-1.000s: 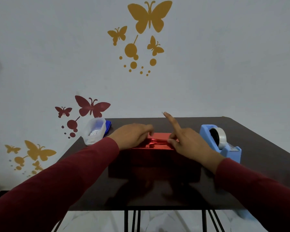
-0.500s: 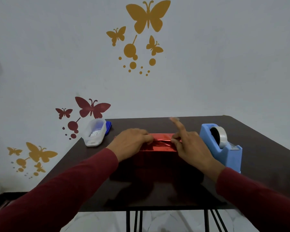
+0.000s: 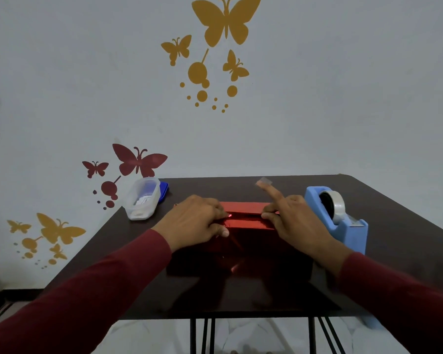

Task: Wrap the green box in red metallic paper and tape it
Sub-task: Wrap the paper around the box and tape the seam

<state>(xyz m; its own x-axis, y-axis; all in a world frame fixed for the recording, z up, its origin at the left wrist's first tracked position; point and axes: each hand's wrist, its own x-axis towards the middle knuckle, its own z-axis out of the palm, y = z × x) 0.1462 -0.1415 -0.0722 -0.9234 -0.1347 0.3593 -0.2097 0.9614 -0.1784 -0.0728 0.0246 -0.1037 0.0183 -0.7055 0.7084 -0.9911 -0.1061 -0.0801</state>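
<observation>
both hands [image 3: 195, 221] [image 3: 294, 221] press flat on the red paper [image 3: 246, 221] so the fold stays shut — tape [image 3: 265, 180] waits on one raised right finger.

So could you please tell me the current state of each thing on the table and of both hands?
Box in red metallic paper: wrapped, top seam held shut, no green showing.
Left hand: pressing paper flaps down.
Right hand: pressing the seam, index finger raised.
Small clear tape piece: stuck on the raised fingertip, not yet applied.
Blue tape dispenser: upright, roll loaded.
Clear plastic container: open, lying on its side.
Blue lid: off, behind the container.
</observation>
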